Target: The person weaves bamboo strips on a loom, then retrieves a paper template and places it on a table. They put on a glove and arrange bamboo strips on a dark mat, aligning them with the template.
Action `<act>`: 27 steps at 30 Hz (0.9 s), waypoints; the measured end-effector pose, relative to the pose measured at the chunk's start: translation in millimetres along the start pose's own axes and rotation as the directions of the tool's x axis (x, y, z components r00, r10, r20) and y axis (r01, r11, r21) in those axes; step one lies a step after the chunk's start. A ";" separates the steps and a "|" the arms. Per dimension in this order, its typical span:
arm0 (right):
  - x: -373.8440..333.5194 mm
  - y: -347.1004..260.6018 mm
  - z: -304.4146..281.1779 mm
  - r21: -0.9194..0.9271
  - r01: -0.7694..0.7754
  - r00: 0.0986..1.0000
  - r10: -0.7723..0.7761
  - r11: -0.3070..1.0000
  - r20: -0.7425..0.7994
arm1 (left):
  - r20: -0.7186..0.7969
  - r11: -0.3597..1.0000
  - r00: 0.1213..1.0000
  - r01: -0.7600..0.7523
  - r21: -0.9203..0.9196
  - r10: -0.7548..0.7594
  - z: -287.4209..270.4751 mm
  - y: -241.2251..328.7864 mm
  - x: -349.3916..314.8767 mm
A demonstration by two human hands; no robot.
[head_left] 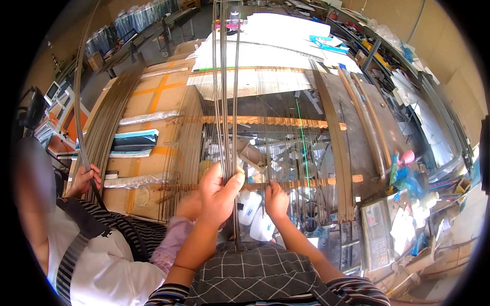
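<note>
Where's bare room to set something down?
Right: a narrow patch of grey board between the brown strips and wooden sticks. Left: cardboard between the blue-white packet and lower wrapped roll. Crowded: thin rods around the left hand and right hand.

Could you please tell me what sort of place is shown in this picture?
It looks like a workshop, perhaps for small manufacturing: bundles of long thin rods lie across wavy-edged wooden bars, and loaded shelving runs along the right side.
</note>
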State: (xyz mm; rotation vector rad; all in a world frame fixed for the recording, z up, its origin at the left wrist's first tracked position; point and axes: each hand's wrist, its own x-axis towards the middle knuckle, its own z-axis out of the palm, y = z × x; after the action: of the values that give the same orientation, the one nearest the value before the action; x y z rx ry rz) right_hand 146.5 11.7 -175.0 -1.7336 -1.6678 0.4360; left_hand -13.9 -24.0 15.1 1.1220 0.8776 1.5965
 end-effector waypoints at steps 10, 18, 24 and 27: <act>-0.9 9.8 8.1 -0.055 -0.027 0.998 0.029 0.998 0.048 | -0.017 0.999 1.000 0.003 0.049 -0.003 1.1 3.2 -2.0; -5.1 17.0 17.1 -0.114 -0.056 0.994 0.066 0.992 0.087 | -0.006 0.999 1.000 -0.006 0.038 0.006 -1.4 0.8 -4.0; -6.8 22.2 22.8 -0.168 -0.039 0.990 0.061 0.985 0.131 | -0.005 0.997 0.999 -0.031 0.064 0.032 -2.0 1.4 -5.0; -6.5 21.6 22.4 -0.151 -0.095 0.976 0.122 0.984 0.180 | -0.002 0.997 0.999 -0.035 0.067 0.036 -3.2 0.7 -5.4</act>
State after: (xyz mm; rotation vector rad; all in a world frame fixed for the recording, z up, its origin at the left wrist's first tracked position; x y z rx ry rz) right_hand 146.9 12.0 -206.8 -1.9471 -1.7783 0.5597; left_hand -16.6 -29.5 13.4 1.1878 0.9236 1.6086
